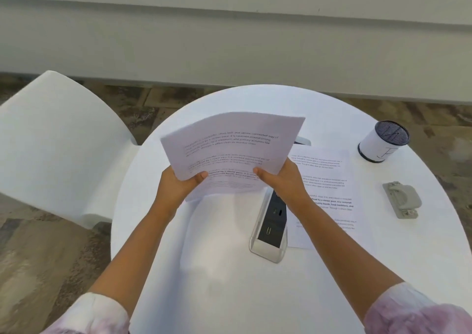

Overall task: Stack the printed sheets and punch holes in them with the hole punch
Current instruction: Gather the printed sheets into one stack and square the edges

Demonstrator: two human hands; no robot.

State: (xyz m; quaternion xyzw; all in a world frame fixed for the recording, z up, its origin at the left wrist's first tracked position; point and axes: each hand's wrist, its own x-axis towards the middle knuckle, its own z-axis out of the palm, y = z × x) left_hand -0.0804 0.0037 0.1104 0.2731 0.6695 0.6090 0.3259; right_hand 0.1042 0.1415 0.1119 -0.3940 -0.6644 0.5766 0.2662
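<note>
Both hands (178,183) lift sheets (229,147) over the socket box (269,234); hole punch (402,199) apart.

round white table (229,295), sheets (329,180), punch (402,199) (grey)

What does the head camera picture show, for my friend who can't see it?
Both hands, left hand and right hand, hold a few printed sheets up over a round white table. More printed pages lie flat on the right, near a grey hole punch and a pen cup.
</note>
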